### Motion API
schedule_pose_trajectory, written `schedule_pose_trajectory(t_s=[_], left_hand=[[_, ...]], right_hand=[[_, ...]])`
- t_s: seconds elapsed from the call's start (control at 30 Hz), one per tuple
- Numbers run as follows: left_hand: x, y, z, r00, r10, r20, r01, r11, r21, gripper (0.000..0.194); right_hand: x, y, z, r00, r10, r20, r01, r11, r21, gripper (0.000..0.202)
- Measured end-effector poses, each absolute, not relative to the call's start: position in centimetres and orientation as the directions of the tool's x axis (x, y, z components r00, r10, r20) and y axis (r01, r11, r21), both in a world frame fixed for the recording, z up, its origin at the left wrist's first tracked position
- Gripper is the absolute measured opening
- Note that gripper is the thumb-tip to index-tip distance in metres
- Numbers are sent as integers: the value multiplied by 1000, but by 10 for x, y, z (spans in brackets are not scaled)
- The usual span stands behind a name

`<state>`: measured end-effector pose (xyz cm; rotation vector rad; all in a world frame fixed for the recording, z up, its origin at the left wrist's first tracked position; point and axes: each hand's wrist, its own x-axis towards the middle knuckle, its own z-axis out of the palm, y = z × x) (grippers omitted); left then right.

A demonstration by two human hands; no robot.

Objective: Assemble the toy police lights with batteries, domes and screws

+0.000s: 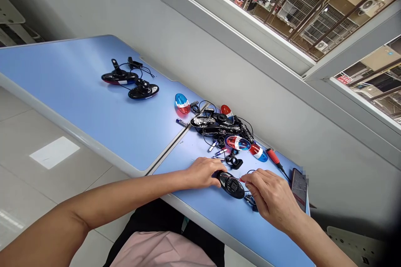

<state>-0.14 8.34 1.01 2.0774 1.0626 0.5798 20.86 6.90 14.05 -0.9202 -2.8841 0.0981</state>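
Note:
A black oval device (232, 185) lies on the blue table near its front edge. My left hand (205, 173) grips the device's left end between thumb and fingers. Over the device's right end, my right hand (266, 192) is closed in a pinch on a small red piece (242, 180), too small to name. A black clip part (250, 201) with a thin cable sits partly under my right hand. Just behind the device is another black clip part (234, 161).
Behind my hands lie a pile of black housings (216, 127), red and blue covers (238, 142) and batteries (182, 122). A red-handled screwdriver (273, 157) and a phone (299, 187) are at the right. Two assembled black units (143, 90) rest on the left table (78, 91).

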Motion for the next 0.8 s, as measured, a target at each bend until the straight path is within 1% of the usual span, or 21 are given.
schedule_pose_trajectory(t_s=[0.13,0.27,0.4,0.5,0.57,0.6,0.63,0.7,0.73,0.8], left_hand=[[-1,83,10,558,827,73,501,-405,765,34],[-1,83,10,558,826,77,498,-408,765,34],[-2,82,10,561,824,82,501,-417,758,33],[-1,82,8,558,825,88,500,-419,758,34],[-1,82,8,556,826,90,500,-419,758,34],[-1,82,8,557,825,90,500,-420,757,34],[-1,82,8,559,824,90,501,-421,756,34],[-1,82,9,562,822,87,502,-423,754,35],[-1,81,10,563,822,83,505,-422,752,36],[-2,81,11,565,822,76,513,-421,748,35]], right_hand=[[209,68,140,-814,576,83,568,817,-95,17],[206,70,141,-815,576,58,574,818,-48,21],[201,76,143,-795,607,-2,606,795,33,34],[195,80,143,-754,657,-21,650,750,127,47],[191,81,143,-695,718,-38,700,687,196,51],[188,81,144,-666,745,-45,722,659,213,49],[186,81,144,-648,760,-47,738,642,207,45],[183,80,144,-664,747,-43,736,663,137,35],[183,80,143,-697,716,-42,712,697,89,32],[184,81,140,-775,630,-40,630,776,12,32]])
